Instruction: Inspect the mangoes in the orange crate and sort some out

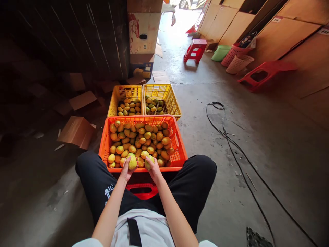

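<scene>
My left hand [125,172] is closed around a yellow-green mango [132,163], over the near edge of the orange crate [181,150]. Beside it, my right hand [155,170] grips another yellow-green mango [148,163], its fingers partly hidden behind the fruit. The two hands are close together but apart. Many oval mangoes [144,137], yellow, green and brownish, lie loose inside the orange crate, which stands between my knees.
Beyond the orange crate stand two yellow crates, left [112,103] and right [174,103], holding more mangoes. A cardboard box [77,132] lies to the left. On the right are a black cable [231,139], red stools [195,49] and baskets [239,63].
</scene>
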Available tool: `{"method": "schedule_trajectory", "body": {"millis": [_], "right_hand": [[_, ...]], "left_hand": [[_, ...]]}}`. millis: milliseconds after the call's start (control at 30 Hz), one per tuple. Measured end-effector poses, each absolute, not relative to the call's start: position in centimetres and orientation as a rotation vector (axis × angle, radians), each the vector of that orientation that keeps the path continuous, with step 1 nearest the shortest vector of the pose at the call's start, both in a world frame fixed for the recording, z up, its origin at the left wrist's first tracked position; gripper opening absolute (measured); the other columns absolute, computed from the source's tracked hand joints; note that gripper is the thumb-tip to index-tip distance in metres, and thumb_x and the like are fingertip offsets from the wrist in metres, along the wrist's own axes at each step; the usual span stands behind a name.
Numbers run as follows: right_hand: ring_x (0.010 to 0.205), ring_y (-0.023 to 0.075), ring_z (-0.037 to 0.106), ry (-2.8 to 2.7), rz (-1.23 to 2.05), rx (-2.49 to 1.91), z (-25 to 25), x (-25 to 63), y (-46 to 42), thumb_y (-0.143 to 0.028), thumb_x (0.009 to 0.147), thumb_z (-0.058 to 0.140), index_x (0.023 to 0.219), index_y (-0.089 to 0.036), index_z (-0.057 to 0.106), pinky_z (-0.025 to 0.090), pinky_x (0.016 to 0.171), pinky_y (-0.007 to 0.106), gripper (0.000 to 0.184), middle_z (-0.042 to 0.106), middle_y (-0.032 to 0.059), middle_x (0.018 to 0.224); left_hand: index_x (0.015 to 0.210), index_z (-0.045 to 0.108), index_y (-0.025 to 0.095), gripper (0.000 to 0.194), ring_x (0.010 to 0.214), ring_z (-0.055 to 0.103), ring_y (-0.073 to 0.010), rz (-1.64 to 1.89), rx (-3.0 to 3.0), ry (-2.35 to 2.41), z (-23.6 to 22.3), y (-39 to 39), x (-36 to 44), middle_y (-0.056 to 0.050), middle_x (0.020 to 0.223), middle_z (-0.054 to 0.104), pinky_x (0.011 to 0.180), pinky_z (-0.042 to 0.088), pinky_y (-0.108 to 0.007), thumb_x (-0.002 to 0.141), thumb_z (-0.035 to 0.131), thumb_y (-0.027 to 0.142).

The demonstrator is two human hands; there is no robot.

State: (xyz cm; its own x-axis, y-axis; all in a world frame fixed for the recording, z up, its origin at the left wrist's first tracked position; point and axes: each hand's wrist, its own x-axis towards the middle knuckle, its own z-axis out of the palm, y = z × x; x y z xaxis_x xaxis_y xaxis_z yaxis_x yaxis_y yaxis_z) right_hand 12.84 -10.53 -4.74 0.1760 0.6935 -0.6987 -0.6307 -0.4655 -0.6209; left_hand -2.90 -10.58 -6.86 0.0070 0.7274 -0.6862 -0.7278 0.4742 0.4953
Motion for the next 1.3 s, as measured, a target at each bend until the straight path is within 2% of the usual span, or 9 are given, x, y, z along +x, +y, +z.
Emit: {"method": "schedule_trajectory", "body": {"millis": [167,300,433,600,700,867,1033,1167,1300], "right_hand": [[0.07,0.0182,0.07,-0.054,1.59,-1.336,-4.9,13.0,-10.6,-0.042,0.059,0.095,0.088,-0.024,0.066,0.052,0.055,0.025,0.044,0.075,0.0001,0.077],[0.067,0.0178,0.07,0.023,1.598,-1.316,-5.2,13.0,-10.5,-0.043,0.063,0.09,0.087,-0.022,0.068,0.053,0.055,0.025,0.04,0.074,-0.0011,0.075],[0.066,0.0173,0.072,0.094,1.605,-1.285,-5.3,13.2,-10.5,-0.039,0.071,0.085,0.093,-0.023,0.069,0.055,0.056,0.025,0.032,0.074,-0.002,0.077],[0.065,0.0185,0.074,0.189,1.667,-1.238,-4.7,13.4,-10.4,-0.038,0.083,0.074,0.106,-0.023,0.069,0.058,0.056,0.027,0.028,0.075,0.0003,0.077],[0.064,0.0192,0.074,0.201,1.68,-1.218,-4.4,13.5,-10.4,-0.039,0.087,0.071,0.105,-0.023,0.069,0.059,0.055,0.027,0.025,0.075,0.0008,0.076],[0.066,0.017,0.074,0.144,1.633,-1.216,-4.6,13.3,-10.6,-0.04,0.075,0.086,0.095,-0.024,0.067,0.06,0.061,0.026,0.031,0.076,-0.0012,0.078],[0.068,0.0166,0.072,0.016,1.595,-1.264,-4.9,13.1,-10.9,-0.039,0.056,0.1,0.09,-0.021,0.069,0.056,0.059,0.024,0.049,0.076,0.0003,0.076],[0.07,0.0185,0.072,0.028,1.604,-1.307,-4.9,13.3,-10.8,-0.041,0.058,0.097,0.088,-0.021,0.071,0.055,0.059,0.025,0.045,0.077,0.0018,0.076],[0.077,0.0211,0.073,0.079,1.597,-1.319,-4.8,13.2,-10.5,-0.039,0.062,0.091,0.086,-0.022,0.072,0.056,0.059,0.027,0.035,0.078,0.0022,0.08]], "left_hand": [[0.109,0.069,0.012,0.025,0.08,0.078,-0.0205,1.078,-0.135,1.087,-5.6,-10.1,-2.5,-0.011,0.091,0.078,0.079,0.069,-0.034,0.101,0.067,0.035],[0.114,0.068,0.013,0.022,0.073,0.075,-0.018,1.085,-0.197,1.125,-5.0,-9.8,-2.3,-0.006,0.086,0.077,0.079,0.07,-0.035,0.105,0.06,0.031],[0.12,0.067,0.013,0.026,0.082,0.078,-0.0215,1.07,-0.199,1.147,-4.8,-9.8,-2.3,-0.007,0.089,0.077,0.083,0.07,-0.038,0.107,0.057,0.033],[0.129,0.065,0.009,0.042,0.098,0.08,-0.0288,0.993,-0.172,1.128,-5.0,-10.0,-2.3,-0.017,0.103,0.079,0.086,0.069,-0.042,0.11,0.048,0.043],[0.131,0.064,0.009,0.044,0.1,0.081,-0.03,0.964,-0.155,1.135,-5.0,-10.0,-2.2,-0.02,0.109,0.08,0.086,0.069,-0.043,0.111,0.047,0.044],[0.131,0.062,0.012,0.043,0.098,0.081,-0.0296,0.966,-0.128,1.149,-5.2,-10.0,-2.3,-0.017,0.105,0.08,0.083,0.07,-0.042,0.108,0.054,0.047],[0.116,0.062,0.016,0.041,0.089,0.082,-0.026,1.036,-0.033,1.182,-5.4,-10.3,-2.5,-0.011,0.097,0.079,0.078,0.07,-0.036,0.09,0.085,0.037],[0.109,0.061,0.017,0.053,0.092,0.081,-0.0281,1.044,0.003,1.195,-5.6,-10.5,-2.6,-0.01,0.096,0.078,0.077,0.071,-0.038,0.074,0.098,0.032],[0.104,0.063,0.016,0.041,0.099,0.08,-0.0305,1.055,-0.015,1.18,-5.4,-10.5,-2.5,-0.012,0.096,0.078,0.08,0.07,-0.041,0.08,0.09,0.035]]}}
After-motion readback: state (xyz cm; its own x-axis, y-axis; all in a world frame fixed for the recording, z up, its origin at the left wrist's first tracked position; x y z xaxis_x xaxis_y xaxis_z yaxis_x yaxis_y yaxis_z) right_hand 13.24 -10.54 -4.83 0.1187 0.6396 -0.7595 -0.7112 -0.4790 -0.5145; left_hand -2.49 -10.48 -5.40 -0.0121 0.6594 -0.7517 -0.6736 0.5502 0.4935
